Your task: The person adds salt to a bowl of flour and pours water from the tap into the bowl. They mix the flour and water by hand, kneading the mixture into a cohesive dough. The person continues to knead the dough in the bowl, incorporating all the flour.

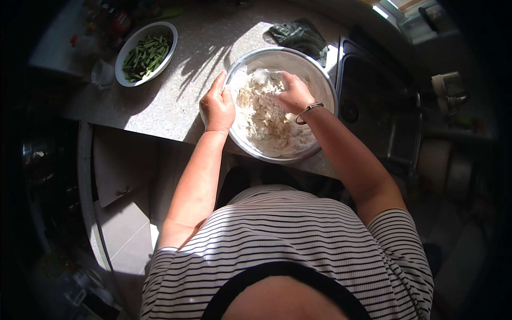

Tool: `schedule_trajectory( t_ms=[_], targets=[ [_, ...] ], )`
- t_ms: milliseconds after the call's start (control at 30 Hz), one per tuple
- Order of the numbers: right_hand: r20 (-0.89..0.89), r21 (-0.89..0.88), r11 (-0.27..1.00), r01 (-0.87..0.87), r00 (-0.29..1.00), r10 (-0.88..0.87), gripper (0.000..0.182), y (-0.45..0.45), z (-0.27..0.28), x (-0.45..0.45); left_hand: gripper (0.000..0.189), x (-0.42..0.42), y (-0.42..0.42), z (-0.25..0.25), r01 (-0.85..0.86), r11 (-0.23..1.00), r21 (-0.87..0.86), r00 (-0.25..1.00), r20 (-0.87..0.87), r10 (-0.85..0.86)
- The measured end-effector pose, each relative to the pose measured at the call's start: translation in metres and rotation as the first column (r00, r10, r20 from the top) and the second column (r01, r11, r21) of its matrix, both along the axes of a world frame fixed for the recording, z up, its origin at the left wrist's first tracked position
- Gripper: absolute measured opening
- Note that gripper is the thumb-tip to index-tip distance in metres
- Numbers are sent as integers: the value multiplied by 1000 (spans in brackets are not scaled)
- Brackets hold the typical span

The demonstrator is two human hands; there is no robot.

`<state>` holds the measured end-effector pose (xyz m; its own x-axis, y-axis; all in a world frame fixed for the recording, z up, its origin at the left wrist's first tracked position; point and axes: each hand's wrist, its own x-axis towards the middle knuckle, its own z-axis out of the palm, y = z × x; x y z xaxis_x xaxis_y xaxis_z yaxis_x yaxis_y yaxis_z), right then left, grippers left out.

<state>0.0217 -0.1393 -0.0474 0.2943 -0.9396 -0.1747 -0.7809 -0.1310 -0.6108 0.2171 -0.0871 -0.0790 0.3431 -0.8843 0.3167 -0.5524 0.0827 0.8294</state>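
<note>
A large metal mixing bowl (329, 86) stands at the counter's front edge, with shaggy, floury dough (260, 116) inside. My left hand (218, 105) grips the bowl's left rim, thumb and fingers at the edge. Inside the bowl, my right hand (294, 94) holds a small whitish utensil (261, 75), perhaps a spoon or scoop, over the upper part of the dough. Its far end is washed out by sunlight and its handle is mostly hidden by the fingers. A bracelet circles my right wrist.
A white bowl of cut green beans (148, 56) stands at the back left of the speckled counter (160, 104), beside a small white cup (102, 73). Behind the mixing bowl lies a crumpled dark cloth (300, 36). A metal sink (372, 104) adjoins on the right. Dark bottles stand at the far left.
</note>
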Motion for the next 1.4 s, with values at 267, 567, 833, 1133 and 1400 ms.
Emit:
schedule_trajectory(
  t_ms=[267, 567, 833, 1133, 1400],
  targets=[
    [-314, 71, 994, -77, 945, 96, 58, 8, -8, -43, 19, -5, 24, -9, -226, 963, 147, 926, -274, 259],
    [71, 0, 998, 68, 995, -68, 57, 4, 14, 9, 10, -27, 66, -14, -47, 988, 149, 775, -619, 131],
    [-416, 88, 994, 66, 909, -24, 61, 6, -1, -29, 28, 2, 3, 12, -83, 970, 228, 932, -327, 157],
    [612, 369, 916, 160, 700, -369, 53, -4, -3, -6, 17, -6, 35, -21, -76, 974, 216, 918, -365, 152],
    [-373, -179, 756, -629, 755, 540, 49, 27, 23, 53, 33, 25, -31, -13, 43, 992, 118, 964, -265, -10]
  ],
)
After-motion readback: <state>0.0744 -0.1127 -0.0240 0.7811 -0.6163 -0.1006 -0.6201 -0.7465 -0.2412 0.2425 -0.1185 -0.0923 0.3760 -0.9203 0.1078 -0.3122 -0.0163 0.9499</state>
